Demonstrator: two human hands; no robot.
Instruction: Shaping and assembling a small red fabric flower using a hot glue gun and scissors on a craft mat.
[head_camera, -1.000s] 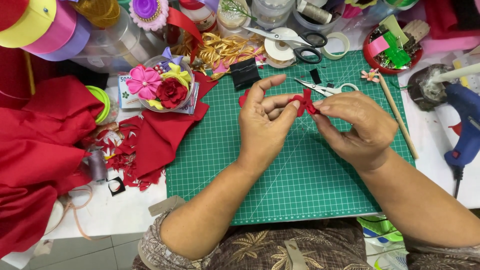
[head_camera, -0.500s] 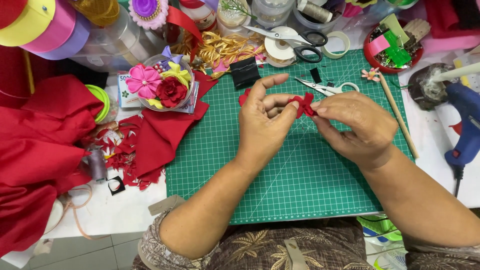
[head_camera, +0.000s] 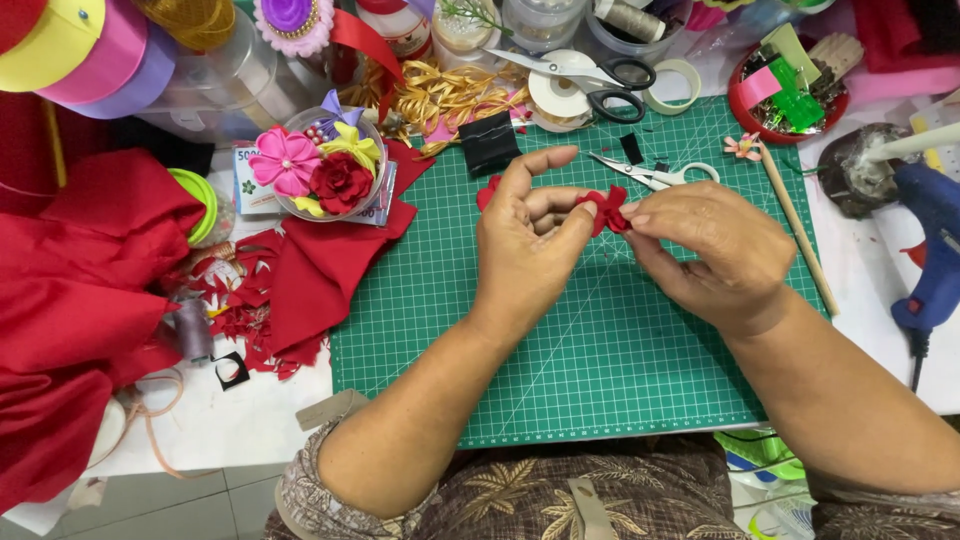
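Pinching a small red fabric flower (head_camera: 606, 210) between them, the left hand (head_camera: 525, 250) and right hand (head_camera: 705, 255) are holding it just above the green cutting mat (head_camera: 600, 360). Both hands are closing fingertips on the petals, likely keeping the folds gathered. Small scissors (head_camera: 655, 175) and a blue glue gun (head_camera: 935, 250) are lying near on the bench.

Small red cloth flower (head_camera: 607, 210), soft and matt. Green cutting mat (head_camera: 600, 350), smooth matt plastic. Scissors (head_camera: 580, 75) at the surface's far edge, shiny metal blades. Blue glue gun (head_camera: 935, 250), glossy plastic.
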